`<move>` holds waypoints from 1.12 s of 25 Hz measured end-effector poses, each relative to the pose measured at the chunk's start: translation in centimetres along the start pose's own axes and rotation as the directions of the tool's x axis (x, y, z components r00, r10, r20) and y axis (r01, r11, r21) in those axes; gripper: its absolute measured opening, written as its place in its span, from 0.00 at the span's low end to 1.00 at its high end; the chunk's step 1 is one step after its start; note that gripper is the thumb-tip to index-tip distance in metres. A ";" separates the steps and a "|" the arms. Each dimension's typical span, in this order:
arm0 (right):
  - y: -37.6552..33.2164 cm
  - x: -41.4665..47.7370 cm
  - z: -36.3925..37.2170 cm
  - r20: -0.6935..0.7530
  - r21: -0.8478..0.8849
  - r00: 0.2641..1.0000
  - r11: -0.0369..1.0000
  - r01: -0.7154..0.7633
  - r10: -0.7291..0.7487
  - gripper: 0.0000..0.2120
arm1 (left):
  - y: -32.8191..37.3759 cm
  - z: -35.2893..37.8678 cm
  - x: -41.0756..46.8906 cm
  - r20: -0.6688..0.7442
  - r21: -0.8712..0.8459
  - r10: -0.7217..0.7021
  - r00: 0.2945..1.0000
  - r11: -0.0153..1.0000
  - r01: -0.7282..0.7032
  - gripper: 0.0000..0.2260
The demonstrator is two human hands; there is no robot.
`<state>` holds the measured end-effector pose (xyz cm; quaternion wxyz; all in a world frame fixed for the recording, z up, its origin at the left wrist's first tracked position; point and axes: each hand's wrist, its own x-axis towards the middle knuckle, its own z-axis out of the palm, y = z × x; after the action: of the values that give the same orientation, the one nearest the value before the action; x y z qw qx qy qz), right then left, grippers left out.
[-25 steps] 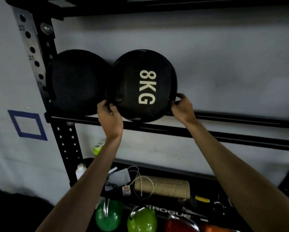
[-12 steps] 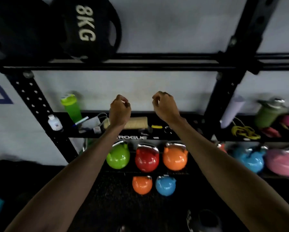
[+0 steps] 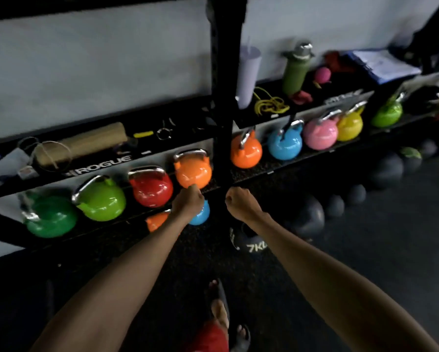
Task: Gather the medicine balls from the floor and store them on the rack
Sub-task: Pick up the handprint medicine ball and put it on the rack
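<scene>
A black medicine ball marked 7KG [image 3: 250, 243] lies on the dark floor just below my right forearm, partly hidden by it. More dark medicine balls [image 3: 309, 217] sit in a row along the floor to the right, under the rack [image 3: 223, 102]. My left hand [image 3: 189, 203] is loosely curled in front of the kettlebell shelf and holds nothing. My right hand [image 3: 241, 205] is also loosely fisted and without load, just above the 7KG ball. The upper shelf with the stored balls is out of view.
Coloured kettlebells [image 3: 149, 186] fill the lower shelf, with two small ones on the floor behind my left hand. The shelf above holds a foam roller [image 3: 86, 142], a green bottle [image 3: 295, 69] and yellow cord. My sandalled foot [image 3: 219, 306] stands on the black mat.
My view has dropped from the upper shelf, where I let go of the 8KG ball, down to the floor. Both hands have come down without load, toward the 7KG ball.
</scene>
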<state>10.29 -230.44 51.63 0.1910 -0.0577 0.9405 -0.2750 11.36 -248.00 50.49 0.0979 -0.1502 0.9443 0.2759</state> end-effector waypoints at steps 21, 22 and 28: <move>25.3 2.2 11.1 0.437 0.001 0.747 0.830 -0.558 0.502 0.31 | 0.8 25.4 4.7 0.614 0.122 -0.166 0.771 0.986 0.115 0.10; 26.4 3.2 11.9 0.447 0.008 0.745 0.830 -0.557 0.495 0.27 | 0.7 26.9 5.3 0.606 0.118 -0.184 0.774 0.983 0.141 0.10; 34.7 10.0 16.8 0.523 0.036 0.713 0.823 -0.566 0.468 0.13 | -1.0 38.9 10.1 0.546 0.111 -0.333 0.769 0.938 0.328 0.10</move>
<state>7.48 -211.65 16.61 0.4979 0.1597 0.8065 -0.2760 6.24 -229.70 15.07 0.4160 -0.2265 0.8345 0.2815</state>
